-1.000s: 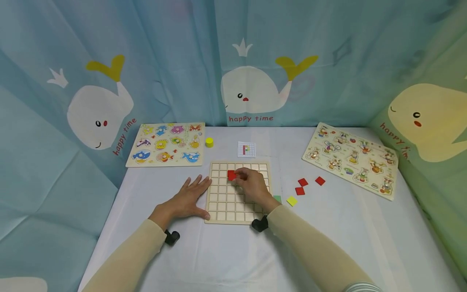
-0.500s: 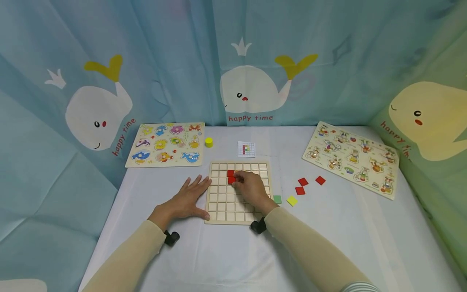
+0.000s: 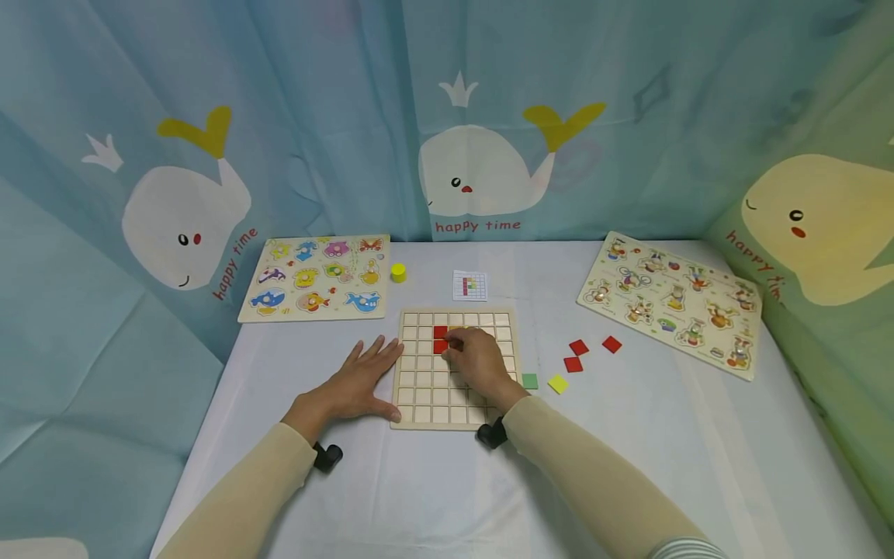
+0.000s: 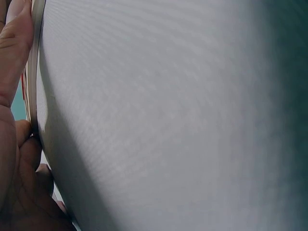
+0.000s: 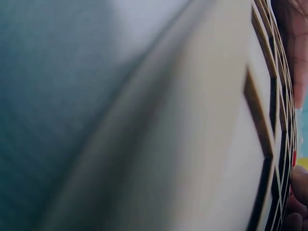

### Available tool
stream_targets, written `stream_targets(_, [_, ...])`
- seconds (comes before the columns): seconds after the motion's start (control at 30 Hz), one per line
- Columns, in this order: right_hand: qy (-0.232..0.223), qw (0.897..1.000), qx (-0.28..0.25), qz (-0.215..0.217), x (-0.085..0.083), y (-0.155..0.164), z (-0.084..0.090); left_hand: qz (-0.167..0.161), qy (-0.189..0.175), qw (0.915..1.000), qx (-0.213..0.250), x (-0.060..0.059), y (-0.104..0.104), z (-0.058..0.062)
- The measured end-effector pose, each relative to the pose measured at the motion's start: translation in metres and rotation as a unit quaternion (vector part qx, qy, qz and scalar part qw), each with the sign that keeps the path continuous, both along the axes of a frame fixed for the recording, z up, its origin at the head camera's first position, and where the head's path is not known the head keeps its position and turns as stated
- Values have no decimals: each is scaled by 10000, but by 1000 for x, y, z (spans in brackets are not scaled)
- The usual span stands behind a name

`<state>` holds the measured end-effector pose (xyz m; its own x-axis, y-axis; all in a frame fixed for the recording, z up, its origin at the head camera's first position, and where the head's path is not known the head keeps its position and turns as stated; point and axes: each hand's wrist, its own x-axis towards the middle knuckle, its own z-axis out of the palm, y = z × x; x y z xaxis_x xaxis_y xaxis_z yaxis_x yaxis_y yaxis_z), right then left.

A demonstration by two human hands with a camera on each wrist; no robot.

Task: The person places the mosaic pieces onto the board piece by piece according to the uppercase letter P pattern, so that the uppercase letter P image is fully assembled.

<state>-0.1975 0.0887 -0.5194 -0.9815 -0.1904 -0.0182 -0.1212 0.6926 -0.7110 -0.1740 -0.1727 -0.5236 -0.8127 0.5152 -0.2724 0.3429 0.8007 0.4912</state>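
- The wooden grid board (image 3: pixel 455 369) lies flat on the white counter (image 3: pixel 433 481), in front of the person.
- The left hand (image 3: pixel 358 382) lies flat on the counter, fingers straight, its grip wide and holding nothing, its edge against the board's left side.
- The right hand (image 3: pixel 479 359) rests on the board with fingertips curled down at a red tile (image 3: pixel 440 347) in the board's upper rows; whether the grip pinches the tile or only presses on it I cannot tell.
- Another red tile (image 3: pixel 440 332) sits in the cell just above it, the two touching, in one column.
- Progress, as I judge it: two red cells are filled or nearly so; most cells are bare.
- Loose on the counter to the right: three red tiles (image 3: pixel 578 347), a yellow tile (image 3: pixel 558 383) and a green tile (image 3: pixel 530 381).
- A small pattern card (image 3: pixel 470 285) lies just beyond the board.
- Farther off are a sea-animal puzzle (image 3: pixel 317 277), a yellow peg (image 3: pixel 398 272) and an animal puzzle (image 3: pixel 670 303).
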Motion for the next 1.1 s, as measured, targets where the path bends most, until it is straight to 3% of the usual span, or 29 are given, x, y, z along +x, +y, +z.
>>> stream_targets(0.2, [-26, 9999, -108, 8, 1, 1, 1, 4, -12, 10000, -17, 0, 0, 0])
stream_targets(0.57, [-308, 9927, -1158, -154, -6, 14, 2, 32, -54, 10000, -40, 0, 1, 2])
stream_targets(0.97, [-452, 9832, -1762, -178, -4, 25, 8, 79, -38, 10000, -1, 1, 1, 2])
stream_targets(1.1, [-412, 9837, -1734, -243, 0, 36, 16, 84, -53, 9999, 17, 2, 2, 3])
